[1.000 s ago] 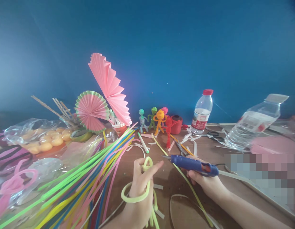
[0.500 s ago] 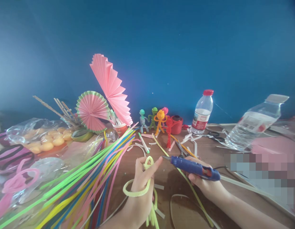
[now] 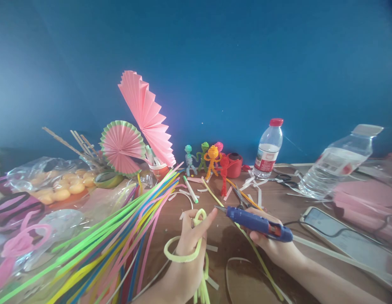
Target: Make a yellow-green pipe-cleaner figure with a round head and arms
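My left hand (image 3: 191, 240) grips a pale yellow pipe cleaner piece (image 3: 181, 256); one loop rings the wrist side, a small loop shows at the fingers, and strands hang below the palm. Its index finger is stretched toward the metal nozzle of a blue glue gun (image 3: 252, 221). My right hand (image 3: 273, 245) is wrapped round that glue gun, which points left. Whether nozzle and fingertip touch, I cannot tell. A long yellow pipe cleaner (image 3: 259, 257) lies on the table between the hands. Left of my left hand spreads a bundle of coloured pipe cleaners (image 3: 120, 228).
Small pipe cleaner figures (image 3: 211, 162) stand near the blue wall. A red-capped bottle (image 3: 268, 150) and a tilted bottle (image 3: 338, 164) are at the right, with a phone (image 3: 347, 240) below. Scissors (image 3: 241, 197), a marker (image 3: 191, 190) and a pink paper fan (image 3: 147, 114) are behind.
Hardly anything has moved: both hands keep their grips, and the glue gun stays beside my left index finger. The view has shifted very slightly.
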The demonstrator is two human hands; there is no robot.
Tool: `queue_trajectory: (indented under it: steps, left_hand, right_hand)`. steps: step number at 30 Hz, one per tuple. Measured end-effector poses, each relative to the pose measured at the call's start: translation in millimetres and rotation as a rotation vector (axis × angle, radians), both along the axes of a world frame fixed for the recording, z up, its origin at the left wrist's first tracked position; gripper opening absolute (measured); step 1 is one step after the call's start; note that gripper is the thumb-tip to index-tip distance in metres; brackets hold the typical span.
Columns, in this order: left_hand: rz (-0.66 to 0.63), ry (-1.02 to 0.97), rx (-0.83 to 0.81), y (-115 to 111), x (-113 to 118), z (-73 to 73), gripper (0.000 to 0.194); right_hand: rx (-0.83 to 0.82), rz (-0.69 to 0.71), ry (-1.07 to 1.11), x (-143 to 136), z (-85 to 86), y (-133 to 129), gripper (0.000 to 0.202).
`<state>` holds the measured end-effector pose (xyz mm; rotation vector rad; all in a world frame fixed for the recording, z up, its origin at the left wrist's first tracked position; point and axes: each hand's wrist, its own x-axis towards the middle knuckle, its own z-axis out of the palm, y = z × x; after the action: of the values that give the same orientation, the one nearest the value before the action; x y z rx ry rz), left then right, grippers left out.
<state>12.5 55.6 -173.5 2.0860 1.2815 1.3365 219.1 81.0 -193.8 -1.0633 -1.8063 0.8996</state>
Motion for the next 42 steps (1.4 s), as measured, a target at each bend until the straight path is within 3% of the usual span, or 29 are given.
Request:
queue_trajectory:
  steps: [3,10,18,25,34,42]
  left_hand:
    - [-0.039,-0.039,-0.023,0.1,0.4,-2.1,0.04]
    - [0.01,-0.078,0.032,1.8,1.1,-4.7,0.036]
    - [-0.031,-0.089,-0.115,-0.7,-1.4,-7.1,0.037]
    - [-0.015,-0.107,-0.113,-0.6,-0.8,-6.3,0.035]
    - [-0.139,-0.435,-0.413,-3.2,-0.2,-5.5,0.034]
    - [-0.112,-0.494,-0.431,-3.5,1.9,-5.0,0.032]
  right_hand:
    - [-0.005,-0.002,0.004,0.4,-0.4,-0.9,0.039]
    - [-0.037,-0.014,0.029,0.0,-7.6,-1.9,0.037]
    - [-0.057,0.02,0.07,-1.5,-8.7,-4.2,0.038]
    - [-0.099,0.027,0.084,-2.4,-10.9,-4.8,0.038]
    - [-0.136,0.024,0.141,-0.2,-23.9,-1.9,0.036]
    - [-0.182,0.015,0.139,2.4,-30.3,-2.4,0.037]
